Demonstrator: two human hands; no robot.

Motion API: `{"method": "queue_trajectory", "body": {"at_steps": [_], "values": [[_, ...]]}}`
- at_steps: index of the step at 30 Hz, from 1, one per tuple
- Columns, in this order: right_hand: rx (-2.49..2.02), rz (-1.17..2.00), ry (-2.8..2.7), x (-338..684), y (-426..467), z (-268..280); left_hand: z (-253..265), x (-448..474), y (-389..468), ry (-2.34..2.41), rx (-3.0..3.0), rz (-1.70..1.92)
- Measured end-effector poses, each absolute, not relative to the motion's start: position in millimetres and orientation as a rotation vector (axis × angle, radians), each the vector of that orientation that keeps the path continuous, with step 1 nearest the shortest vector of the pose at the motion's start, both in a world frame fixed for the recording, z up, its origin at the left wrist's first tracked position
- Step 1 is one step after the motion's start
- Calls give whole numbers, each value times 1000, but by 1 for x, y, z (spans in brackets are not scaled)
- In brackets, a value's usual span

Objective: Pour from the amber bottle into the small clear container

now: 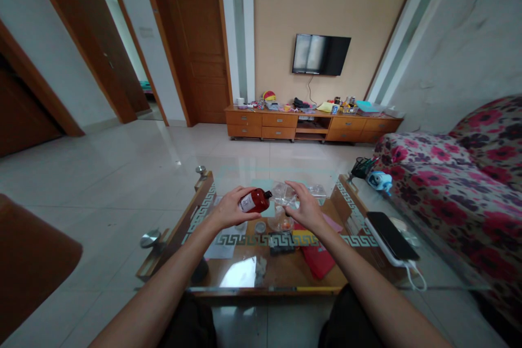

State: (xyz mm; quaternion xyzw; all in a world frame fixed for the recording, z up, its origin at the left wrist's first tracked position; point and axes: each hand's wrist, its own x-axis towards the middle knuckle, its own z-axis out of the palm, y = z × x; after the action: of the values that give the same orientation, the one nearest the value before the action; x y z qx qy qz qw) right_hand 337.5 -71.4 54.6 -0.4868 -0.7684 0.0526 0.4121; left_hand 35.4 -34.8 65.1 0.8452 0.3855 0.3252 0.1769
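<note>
A glass-topped coffee table (428, 261) carries a black phone (392, 235) on a white power bank (381, 244), plus a clear box (317, 191).

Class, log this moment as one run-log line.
left hand: holds brown bottle, tilted | right hand: holds clear glass | surface: glass table | nearby: phone

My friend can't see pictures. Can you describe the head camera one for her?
A person's left hand tips a small brown bottle toward a clear glass held by the right hand, above a glass table. A phone lies nearby.
</note>
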Motion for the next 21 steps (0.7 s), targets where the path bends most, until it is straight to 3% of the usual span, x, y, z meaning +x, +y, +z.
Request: {"method": "queue_trajectory", "body": {"at_steps": [21], "values": [[-1352,-20,-2192,338,-76,56,48,33,-35,1155,2447,862]]}}
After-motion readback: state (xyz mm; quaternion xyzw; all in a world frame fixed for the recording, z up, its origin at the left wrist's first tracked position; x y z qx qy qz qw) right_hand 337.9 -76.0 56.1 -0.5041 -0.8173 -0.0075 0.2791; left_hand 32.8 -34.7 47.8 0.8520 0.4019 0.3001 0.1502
